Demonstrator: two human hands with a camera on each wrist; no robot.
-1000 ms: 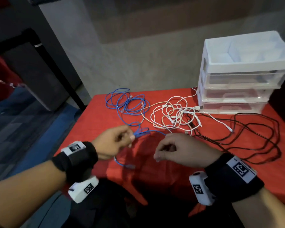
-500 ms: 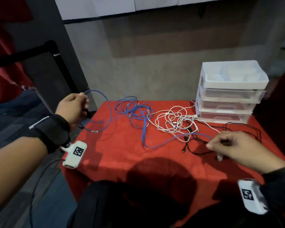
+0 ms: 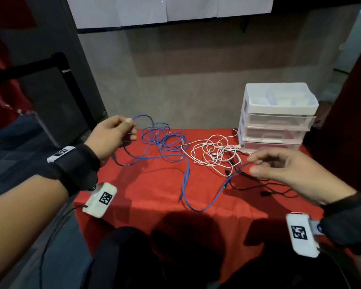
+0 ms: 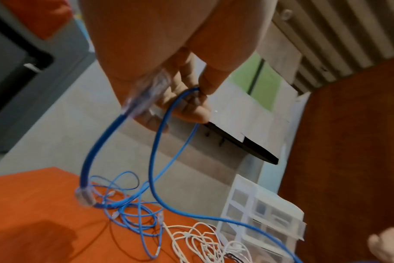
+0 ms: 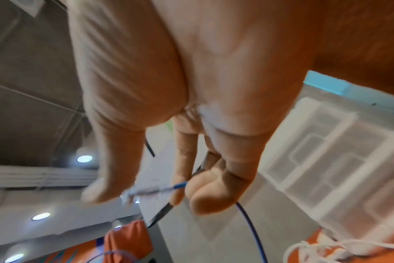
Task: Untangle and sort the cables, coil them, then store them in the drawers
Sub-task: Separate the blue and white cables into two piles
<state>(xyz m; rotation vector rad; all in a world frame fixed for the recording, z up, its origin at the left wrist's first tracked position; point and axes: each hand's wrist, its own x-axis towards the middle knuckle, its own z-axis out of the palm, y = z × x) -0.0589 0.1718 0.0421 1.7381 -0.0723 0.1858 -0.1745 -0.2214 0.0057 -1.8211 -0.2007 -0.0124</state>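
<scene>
Loosely looped blue cable [image 3: 184,180], tangled white cords [image 3: 215,151]

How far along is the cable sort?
Early. Done: nothing coiled or stored; the drawer unit shows no cables inside. In hand: the left hand and right hand each pinch a blue cable, which sags onto the red cloth. Left: the white cables and black cables lie tangled.

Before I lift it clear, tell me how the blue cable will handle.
The blue cable is probably floppy: it sags in a loop between the left hand and right hand. It will likely snag, since it crosses the white cable tangle. It looks light; fingertips hold it up.
</scene>
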